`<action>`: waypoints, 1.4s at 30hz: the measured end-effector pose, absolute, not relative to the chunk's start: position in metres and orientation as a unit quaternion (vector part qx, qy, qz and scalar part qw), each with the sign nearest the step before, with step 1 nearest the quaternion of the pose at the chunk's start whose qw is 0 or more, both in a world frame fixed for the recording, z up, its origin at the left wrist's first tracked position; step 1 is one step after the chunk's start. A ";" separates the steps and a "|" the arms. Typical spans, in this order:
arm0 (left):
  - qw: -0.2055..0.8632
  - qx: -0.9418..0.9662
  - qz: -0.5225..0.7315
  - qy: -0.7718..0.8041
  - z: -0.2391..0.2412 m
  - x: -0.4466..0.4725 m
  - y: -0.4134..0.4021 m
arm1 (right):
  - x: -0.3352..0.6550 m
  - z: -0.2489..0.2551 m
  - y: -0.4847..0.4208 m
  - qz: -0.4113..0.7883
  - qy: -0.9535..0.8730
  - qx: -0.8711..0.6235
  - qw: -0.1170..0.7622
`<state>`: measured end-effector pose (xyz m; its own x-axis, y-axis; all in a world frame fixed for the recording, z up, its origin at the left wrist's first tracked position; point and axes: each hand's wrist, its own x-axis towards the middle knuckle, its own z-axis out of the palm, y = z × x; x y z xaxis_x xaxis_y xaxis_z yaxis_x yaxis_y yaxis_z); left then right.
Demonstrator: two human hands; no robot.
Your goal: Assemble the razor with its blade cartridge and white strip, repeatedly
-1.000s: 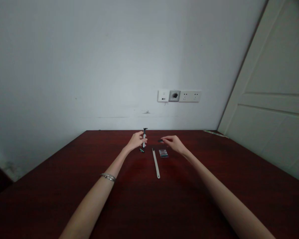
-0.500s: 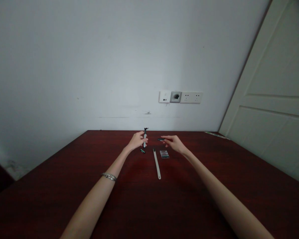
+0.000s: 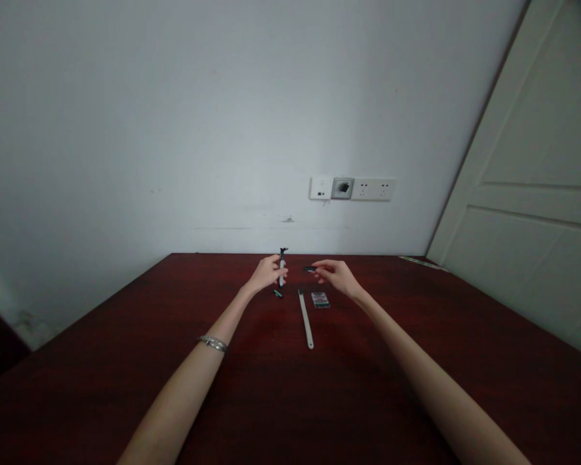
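In the head view, my left hand (image 3: 265, 274) is closed around a razor handle (image 3: 281, 272), held upright. The handle is pale grey with a black neck, and its forked top bears no blade head. Between the thumb and fingers of my right hand (image 3: 337, 276) is a small dark razor cartridge (image 3: 309, 268), pointing left, a short gap from the handle. Below my left hand lies a small black-and-green piece (image 3: 277, 293), perhaps another cartridge. A clear plastic case (image 3: 320, 299) with printing sits below my right hand. A long whitish stick (image 3: 306, 321) with a dark far tip lies between them.
The dark red table (image 3: 252, 400) reaches back to a pale wall (image 3: 252, 116). Sockets (image 3: 372, 189) are set in the wall, right of centre. A pale panelled door (image 3: 537, 213) stands at the right, and a thin strip (image 3: 422, 263) lies near the table's back right corner.
My right hand has shifted slightly left and up with the cartridge, closer to the razor handle. My left hand stays almost still.
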<state>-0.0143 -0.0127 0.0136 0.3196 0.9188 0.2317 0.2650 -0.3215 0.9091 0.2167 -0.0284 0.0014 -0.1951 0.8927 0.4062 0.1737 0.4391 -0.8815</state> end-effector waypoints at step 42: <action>0.045 0.772 0.510 0.377 -0.018 0.035 -0.050 | 0.194 0.039 -0.035 0.391 -0.645 -0.338 0.562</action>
<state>0.0349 -0.0503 -0.0184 0.1955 0.6286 0.7527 0.5363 -0.7112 0.4546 0.1935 -0.0347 0.0395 -0.1393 0.8759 0.4619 -0.0045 0.4659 -0.8848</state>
